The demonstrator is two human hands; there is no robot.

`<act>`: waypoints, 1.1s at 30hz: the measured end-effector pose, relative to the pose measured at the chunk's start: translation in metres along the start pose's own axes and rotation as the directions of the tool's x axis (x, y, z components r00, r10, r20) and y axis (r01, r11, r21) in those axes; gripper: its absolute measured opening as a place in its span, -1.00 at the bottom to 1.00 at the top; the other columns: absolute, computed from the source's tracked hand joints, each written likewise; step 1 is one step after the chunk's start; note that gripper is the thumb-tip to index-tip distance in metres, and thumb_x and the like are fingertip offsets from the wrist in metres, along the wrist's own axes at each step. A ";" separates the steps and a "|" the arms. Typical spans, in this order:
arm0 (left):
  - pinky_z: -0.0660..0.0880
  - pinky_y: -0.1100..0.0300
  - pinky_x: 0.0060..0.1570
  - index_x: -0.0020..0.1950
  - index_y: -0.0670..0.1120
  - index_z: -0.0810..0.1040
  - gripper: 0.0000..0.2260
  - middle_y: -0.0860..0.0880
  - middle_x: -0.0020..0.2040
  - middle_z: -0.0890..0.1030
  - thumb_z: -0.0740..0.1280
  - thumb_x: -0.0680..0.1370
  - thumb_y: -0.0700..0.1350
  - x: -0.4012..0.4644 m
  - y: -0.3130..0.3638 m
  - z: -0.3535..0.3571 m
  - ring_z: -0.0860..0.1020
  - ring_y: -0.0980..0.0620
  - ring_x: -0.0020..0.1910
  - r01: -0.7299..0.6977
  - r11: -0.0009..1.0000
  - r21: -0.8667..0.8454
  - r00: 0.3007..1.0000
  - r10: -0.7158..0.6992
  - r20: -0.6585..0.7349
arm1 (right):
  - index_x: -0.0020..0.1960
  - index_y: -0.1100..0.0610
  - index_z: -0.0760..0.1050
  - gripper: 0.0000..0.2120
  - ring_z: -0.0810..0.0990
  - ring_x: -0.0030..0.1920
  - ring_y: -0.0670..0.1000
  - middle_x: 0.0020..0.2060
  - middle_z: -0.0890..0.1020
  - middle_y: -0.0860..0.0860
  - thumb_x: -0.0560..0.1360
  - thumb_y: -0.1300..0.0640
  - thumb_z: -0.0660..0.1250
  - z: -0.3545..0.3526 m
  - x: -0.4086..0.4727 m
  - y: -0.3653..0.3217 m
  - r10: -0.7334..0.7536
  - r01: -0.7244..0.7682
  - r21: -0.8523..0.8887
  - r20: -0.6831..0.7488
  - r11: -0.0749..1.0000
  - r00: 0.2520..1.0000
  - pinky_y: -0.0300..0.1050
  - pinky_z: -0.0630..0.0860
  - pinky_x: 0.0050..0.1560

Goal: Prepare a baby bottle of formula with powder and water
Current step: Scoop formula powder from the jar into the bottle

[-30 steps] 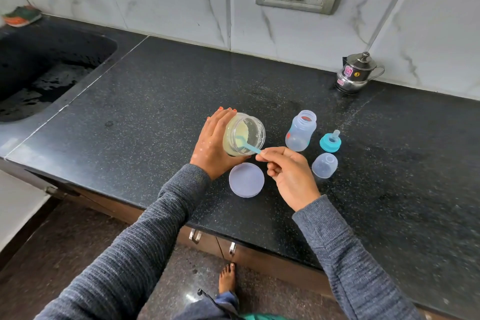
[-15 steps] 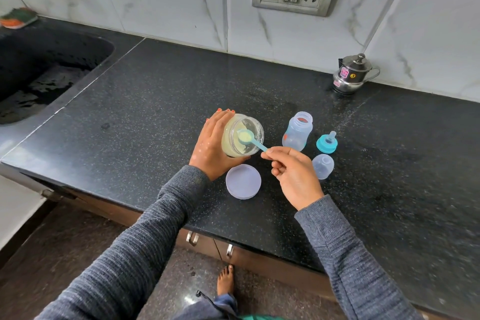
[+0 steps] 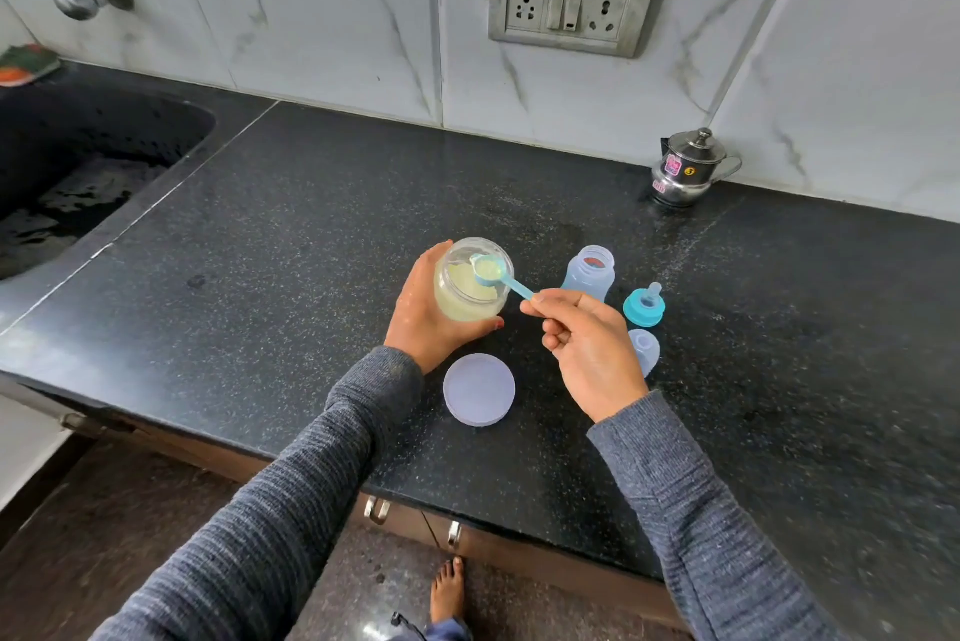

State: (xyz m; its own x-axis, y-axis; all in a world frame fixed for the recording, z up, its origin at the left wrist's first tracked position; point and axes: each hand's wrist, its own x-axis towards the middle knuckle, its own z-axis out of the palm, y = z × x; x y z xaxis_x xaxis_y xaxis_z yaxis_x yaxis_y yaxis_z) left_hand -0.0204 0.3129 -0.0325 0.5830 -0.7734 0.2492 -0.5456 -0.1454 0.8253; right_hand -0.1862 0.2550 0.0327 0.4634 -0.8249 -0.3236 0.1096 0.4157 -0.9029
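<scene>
Both hands busy — left hand (image 3: 426, 323) grips jar (image 3: 470, 284), right hand (image 3: 592, 354) pinches scoop (image 3: 498, 274).

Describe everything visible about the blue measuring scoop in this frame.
The blue scoop looks like translucent light-blue plastic: a small round bowl on a thin straight handle. The bowl faces up and holds pale yellowish powder. It hovers at the open mouth of the clear powder jar, handle angled down to the right. The right hand pinches the handle's end between thumb and fingertips; the left hand grips the jar. Whether the bowl touches the jar's rim cannot be told.
</scene>
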 end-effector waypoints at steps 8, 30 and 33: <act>0.39 0.15 0.23 0.33 0.01 0.30 -0.17 0.04 0.23 0.50 0.63 0.16 0.03 0.025 -0.006 0.010 0.45 0.07 0.22 0.139 0.985 -0.101 0.990 -0.138 0.016 | -0.10 0.16 0.60 -0.92 0.47 -0.29 -0.12 -0.22 0.70 0.08 0.47 0.29 0.35 0.006 0.013 -0.011 0.000 0.000 -0.003 -0.040 1.000 0.999 -0.27 0.40 -0.25; 0.38 0.25 -0.28 -0.08 -0.14 0.38 -0.63 -0.02 -0.21 0.48 0.51 0.37 0.00 0.005 0.015 0.008 0.43 0.01 -0.22 0.301 0.944 0.136 0.946 -0.314 0.087 | -0.10 0.17 0.60 -0.91 0.43 -0.31 -0.15 -0.19 0.68 0.07 0.49 0.29 0.33 -0.016 -0.005 -0.017 -0.004 0.010 0.061 -0.097 0.998 0.995 -0.28 0.38 -0.22; 0.41 0.46 -0.29 -0.02 -0.16 0.48 -0.72 0.02 -0.25 0.50 0.49 0.40 -0.08 -0.007 0.029 0.017 0.43 0.13 -0.30 0.206 0.978 0.020 0.960 -0.205 0.192 | -0.09 0.17 0.60 -0.92 0.42 -0.33 -0.15 -0.22 0.67 0.06 0.48 0.29 0.34 -0.023 -0.011 -0.019 -0.015 0.023 0.066 -0.117 0.998 0.993 -0.28 0.36 -0.23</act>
State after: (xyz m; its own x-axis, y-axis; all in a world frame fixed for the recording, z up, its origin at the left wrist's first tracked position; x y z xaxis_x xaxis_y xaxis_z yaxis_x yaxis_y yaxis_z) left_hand -0.0501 0.3035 -0.0184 0.5558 -0.8308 -0.0278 -0.4260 -0.3134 0.8487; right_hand -0.2133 0.2472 0.0468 0.3553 -0.8702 -0.3413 0.1782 0.4215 -0.8892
